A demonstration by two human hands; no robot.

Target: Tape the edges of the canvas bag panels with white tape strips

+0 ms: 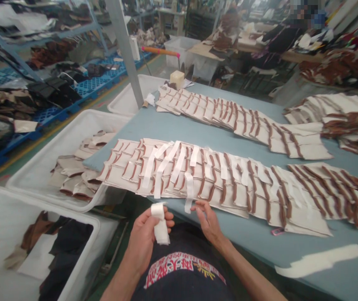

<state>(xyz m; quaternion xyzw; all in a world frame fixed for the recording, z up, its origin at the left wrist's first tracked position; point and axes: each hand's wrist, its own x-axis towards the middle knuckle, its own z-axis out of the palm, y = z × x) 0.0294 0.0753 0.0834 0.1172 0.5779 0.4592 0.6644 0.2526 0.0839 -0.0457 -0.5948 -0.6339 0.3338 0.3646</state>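
Observation:
My left hand (145, 228) is closed around a small stack of white fabric strips (161, 230), folded over at the top, just off the table's front edge. To its right, my right hand (209, 221) has its fingers loosely bent and the thumb apart. Its fingertips are beside the lower end of a single white strip (189, 190); whether they touch it I cannot make out. That strip lies across a row of overlapping cream fabric pieces with brown edges (175, 177). Several more white strips (163, 167) are scattered over the same row.
A second row of cream and brown pieces (229, 119) lies farther back on the blue-grey table (128, 129). One long white piece (319, 261) rests at front right. White bins (69, 125) with fabric stand left, near a metal post (125, 50). A person (275, 46) sits at the back.

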